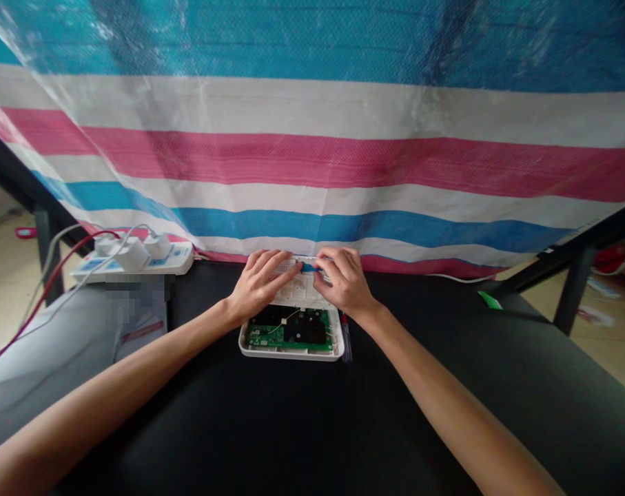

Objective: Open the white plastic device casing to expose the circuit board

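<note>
A white plastic device housing (291,355) lies open on the black tabletop, with a green circuit board (263,337) inside it. Behind it, a white vented cover (296,295) leans up, its inner ribs facing me. My left hand (263,279) is closed over the cover's upper left part, thumb reaching toward a small blue piece (308,266) at the top. From the right, my right hand (346,282) grips the cover's upper right part, fingertips bent beside the blue piece. My fingers partly hide that piece, so its kind is unclear.
A slim screwdriver-like tool (346,337) lies right of the housing. At the left stands a white power strip (180,262) with plugged adapters and cables, near a clear plastic bag (141,324). A green wrapper (490,300) lies far right. A striped sheet (312,162) hangs behind.
</note>
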`<action>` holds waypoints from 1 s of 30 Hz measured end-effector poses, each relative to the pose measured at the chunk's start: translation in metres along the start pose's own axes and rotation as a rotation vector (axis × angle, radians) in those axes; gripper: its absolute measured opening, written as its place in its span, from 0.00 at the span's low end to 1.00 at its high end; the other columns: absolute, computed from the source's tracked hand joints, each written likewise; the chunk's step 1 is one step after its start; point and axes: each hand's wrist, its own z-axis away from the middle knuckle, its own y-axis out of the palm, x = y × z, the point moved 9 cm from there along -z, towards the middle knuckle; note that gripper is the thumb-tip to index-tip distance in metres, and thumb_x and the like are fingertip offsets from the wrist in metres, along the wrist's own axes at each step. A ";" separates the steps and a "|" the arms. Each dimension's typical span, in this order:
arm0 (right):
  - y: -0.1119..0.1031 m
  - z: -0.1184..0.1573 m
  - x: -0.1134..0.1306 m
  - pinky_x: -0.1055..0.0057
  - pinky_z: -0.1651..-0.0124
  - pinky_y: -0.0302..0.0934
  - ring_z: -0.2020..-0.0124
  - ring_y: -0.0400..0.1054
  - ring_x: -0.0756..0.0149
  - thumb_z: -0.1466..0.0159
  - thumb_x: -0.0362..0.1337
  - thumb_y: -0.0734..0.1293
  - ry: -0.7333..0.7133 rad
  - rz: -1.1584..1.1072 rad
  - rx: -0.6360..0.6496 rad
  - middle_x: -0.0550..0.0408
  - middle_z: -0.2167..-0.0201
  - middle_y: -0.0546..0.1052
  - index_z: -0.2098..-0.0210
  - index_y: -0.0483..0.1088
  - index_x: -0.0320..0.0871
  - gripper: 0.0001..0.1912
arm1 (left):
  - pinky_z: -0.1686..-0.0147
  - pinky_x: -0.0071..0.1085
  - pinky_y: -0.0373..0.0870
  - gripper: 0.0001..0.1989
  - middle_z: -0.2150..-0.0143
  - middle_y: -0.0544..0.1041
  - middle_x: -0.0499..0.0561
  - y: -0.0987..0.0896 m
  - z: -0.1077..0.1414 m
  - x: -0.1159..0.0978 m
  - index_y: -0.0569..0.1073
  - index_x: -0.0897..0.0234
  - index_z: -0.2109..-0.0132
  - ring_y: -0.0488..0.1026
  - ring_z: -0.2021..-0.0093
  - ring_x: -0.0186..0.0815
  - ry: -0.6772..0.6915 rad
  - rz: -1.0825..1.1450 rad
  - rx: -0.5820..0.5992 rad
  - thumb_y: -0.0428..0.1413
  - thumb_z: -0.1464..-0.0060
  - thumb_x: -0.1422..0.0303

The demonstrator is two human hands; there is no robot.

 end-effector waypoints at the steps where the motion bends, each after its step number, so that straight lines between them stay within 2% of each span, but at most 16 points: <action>1: -0.001 0.000 -0.001 0.59 0.51 0.60 0.58 0.69 0.58 0.38 0.27 0.63 0.009 -0.001 0.000 0.46 0.60 0.74 0.62 0.69 0.41 0.06 | 0.48 0.45 0.67 0.20 0.44 0.72 0.63 0.000 0.000 0.001 0.68 0.61 0.39 0.69 0.44 0.47 -0.004 0.003 0.002 0.48 0.35 0.77; 8: 0.001 0.001 -0.003 0.58 0.50 0.60 0.53 0.68 0.55 0.36 0.31 0.65 0.058 0.023 0.027 0.43 0.54 0.73 0.62 0.71 0.41 0.04 | 0.48 0.46 0.67 0.21 0.44 0.72 0.63 0.000 0.000 0.001 0.67 0.61 0.38 0.69 0.44 0.47 0.002 0.022 -0.008 0.47 0.35 0.77; 19: 0.003 -0.001 0.007 0.59 0.49 0.59 0.53 0.68 0.59 0.30 0.30 0.60 -0.117 0.087 0.095 0.45 0.55 0.76 0.56 0.71 0.39 0.09 | 0.48 0.44 0.67 0.21 0.43 0.72 0.60 0.001 0.002 0.003 0.66 0.57 0.38 0.69 0.44 0.45 -0.012 0.052 0.005 0.48 0.35 0.75; 22: 0.007 -0.001 0.008 0.55 0.45 0.60 0.50 0.68 0.58 0.30 0.29 0.59 -0.166 0.057 0.127 0.45 0.54 0.76 0.54 0.71 0.40 0.10 | 0.48 0.45 0.67 0.22 0.43 0.72 0.60 0.002 0.003 0.005 0.65 0.57 0.36 0.68 0.43 0.45 -0.023 0.054 0.005 0.47 0.34 0.75; 26: 0.002 0.000 0.008 0.47 0.36 0.56 0.48 0.67 0.57 0.31 0.29 0.60 -0.157 0.054 0.072 0.46 0.54 0.74 0.54 0.71 0.40 0.10 | 0.48 0.45 0.67 0.23 0.43 0.71 0.61 0.005 0.003 0.004 0.62 0.57 0.34 0.68 0.43 0.45 -0.017 0.059 0.016 0.47 0.34 0.75; 30: 0.002 -0.003 0.011 0.44 0.34 0.54 0.49 0.68 0.58 0.31 0.28 0.60 -0.220 0.041 0.088 0.46 0.55 0.74 0.54 0.70 0.39 0.10 | 0.48 0.45 0.68 0.23 0.44 0.71 0.61 0.004 0.003 0.004 0.62 0.58 0.35 0.68 0.43 0.45 -0.014 0.067 0.005 0.47 0.34 0.75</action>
